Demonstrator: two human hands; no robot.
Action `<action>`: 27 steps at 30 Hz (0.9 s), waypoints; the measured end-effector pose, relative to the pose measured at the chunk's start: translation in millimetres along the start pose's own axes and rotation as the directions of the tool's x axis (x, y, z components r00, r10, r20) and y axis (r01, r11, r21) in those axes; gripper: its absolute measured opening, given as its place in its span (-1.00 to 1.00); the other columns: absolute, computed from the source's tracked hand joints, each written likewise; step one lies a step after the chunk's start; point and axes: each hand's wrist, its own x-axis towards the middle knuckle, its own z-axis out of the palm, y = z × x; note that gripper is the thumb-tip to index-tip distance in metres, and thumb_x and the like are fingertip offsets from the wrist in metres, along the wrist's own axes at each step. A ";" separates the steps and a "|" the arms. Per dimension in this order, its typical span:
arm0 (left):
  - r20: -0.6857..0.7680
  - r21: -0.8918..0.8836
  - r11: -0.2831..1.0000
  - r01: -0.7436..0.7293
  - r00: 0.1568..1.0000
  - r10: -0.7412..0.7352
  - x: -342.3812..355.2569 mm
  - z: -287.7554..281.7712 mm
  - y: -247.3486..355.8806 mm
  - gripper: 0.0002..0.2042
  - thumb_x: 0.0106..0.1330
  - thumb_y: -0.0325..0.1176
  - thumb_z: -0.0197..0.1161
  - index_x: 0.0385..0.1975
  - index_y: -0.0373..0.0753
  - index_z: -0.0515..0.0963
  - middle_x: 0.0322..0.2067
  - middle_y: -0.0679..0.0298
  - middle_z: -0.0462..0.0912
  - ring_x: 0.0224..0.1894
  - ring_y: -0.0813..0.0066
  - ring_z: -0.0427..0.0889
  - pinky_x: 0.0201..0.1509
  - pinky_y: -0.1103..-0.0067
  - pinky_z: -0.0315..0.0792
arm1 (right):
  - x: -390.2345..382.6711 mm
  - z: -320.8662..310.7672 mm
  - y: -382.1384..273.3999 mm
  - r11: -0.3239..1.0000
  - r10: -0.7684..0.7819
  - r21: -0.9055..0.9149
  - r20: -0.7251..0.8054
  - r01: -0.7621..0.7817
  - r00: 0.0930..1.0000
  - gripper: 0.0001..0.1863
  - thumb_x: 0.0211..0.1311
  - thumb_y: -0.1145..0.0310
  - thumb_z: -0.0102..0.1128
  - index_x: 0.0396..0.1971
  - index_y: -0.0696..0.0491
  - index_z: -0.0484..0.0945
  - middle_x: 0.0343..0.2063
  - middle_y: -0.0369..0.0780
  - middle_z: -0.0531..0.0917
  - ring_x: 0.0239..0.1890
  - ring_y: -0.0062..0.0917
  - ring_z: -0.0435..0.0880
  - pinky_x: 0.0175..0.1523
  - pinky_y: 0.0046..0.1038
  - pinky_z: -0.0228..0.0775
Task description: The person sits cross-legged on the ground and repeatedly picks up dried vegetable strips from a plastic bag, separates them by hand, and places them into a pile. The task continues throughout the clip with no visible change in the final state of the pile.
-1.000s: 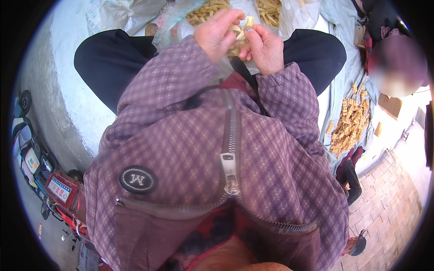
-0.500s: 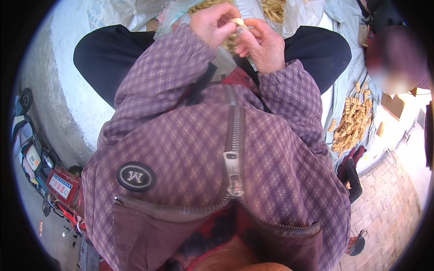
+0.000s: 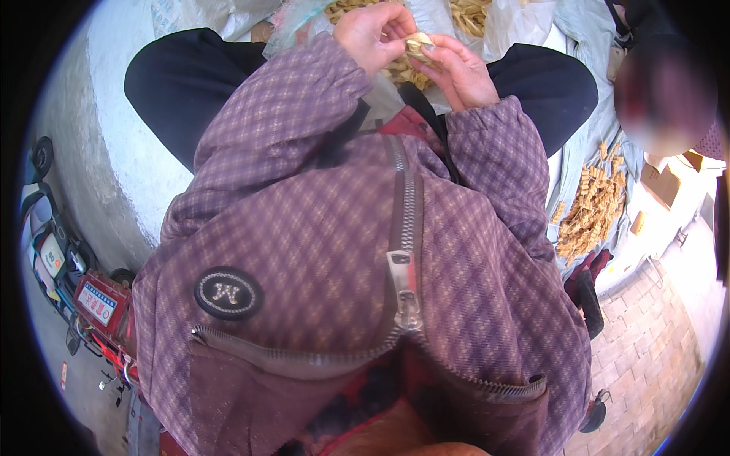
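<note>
Both hands meet near the top of the view, over the gap between my bent knees. A small pale-yellow folded strip (image 3: pixel 416 48) is pinched between them. My left hand (image 3: pixel 369 36) is closed, its fingertips at the strip's left side. On the other side my right hand (image 3: pixel 465 76) grips it between thumb and fingers. Just below the hands lie similar pale-yellow pieces (image 3: pixel 404 74), partly covered by the hands. More folded yellow pieces (image 3: pixel 468 17) lie in a whitish plastic bag (image 3: pixel 521 26) beyond.
Tan pleated pieces (image 3: pixel 591 205) are heaped on a grey-blue cloth (image 3: pixel 570 144) to the right. A blurred person (image 3: pixel 665 95) is close by there. A cardboard box (image 3: pixel 660 182) stands beyond the heap. At the left is a red vehicle (image 3: pixel 106 308).
My hands have shifted slightly right. The strip now shows as a wider, rounded fold between them, and the fingers of my right hand are straighter.
</note>
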 end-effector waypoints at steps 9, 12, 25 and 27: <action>-0.074 0.545 0.822 -0.163 0.968 0.241 -18.3 21.0 9.5 -0.75 0.07 -0.43 0.22 -0.25 -0.29 0.41 -0.48 0.11 0.46 -0.43 0.23 0.52 -0.37 0.51 0.42 | -2.5 13.4 9.2 0.820 -0.344 -0.502 -0.051 0.274 0.938 -0.76 0.22 0.38 -0.01 -0.26 0.25 0.48 -0.50 -0.26 0.58 -0.44 -0.62 0.55 -0.26 -0.57 0.41; 0.059 0.642 0.749 -0.162 0.985 0.162 -11.4 10.2 12.3 -0.78 0.11 -0.35 0.21 -0.32 -0.32 0.41 -0.54 0.18 0.43 -0.47 0.31 0.51 -0.38 0.51 0.41 | -3.4 15.9 11.9 0.647 -0.428 -0.691 0.022 0.323 0.904 -0.71 0.25 0.25 -0.05 -0.32 0.22 0.46 -0.62 -0.28 0.55 -0.54 -0.68 0.47 -0.41 -0.61 0.30; 0.361 -0.875 0.215 0.433 0.882 -0.304 -25.0 -13.8 32.0 -0.62 0.36 -0.18 -0.09 -0.74 -0.08 0.18 -0.89 0.52 0.12 -0.86 0.74 0.00 -0.74 0.72 -0.01 | -42.9 20.2 -18.8 0.899 -0.152 -0.402 0.087 0.174 0.985 -0.83 0.19 0.41 0.08 -0.28 0.18 0.42 -0.66 -0.43 0.46 -0.57 -0.84 0.33 -0.46 -0.76 0.17; 0.385 -0.895 0.143 0.421 0.895 -0.226 -32.9 -13.7 30.6 -0.63 0.38 -0.18 -0.14 -0.73 -0.09 0.17 -0.88 0.51 0.12 -0.86 0.74 0.00 -0.74 0.73 -0.01 | -55.6 20.0 -16.6 0.852 -0.156 -0.496 0.063 0.167 0.986 -0.85 0.19 0.41 0.08 -0.32 0.17 0.46 -0.67 -0.44 0.44 -0.58 -0.85 0.32 -0.48 -0.76 0.16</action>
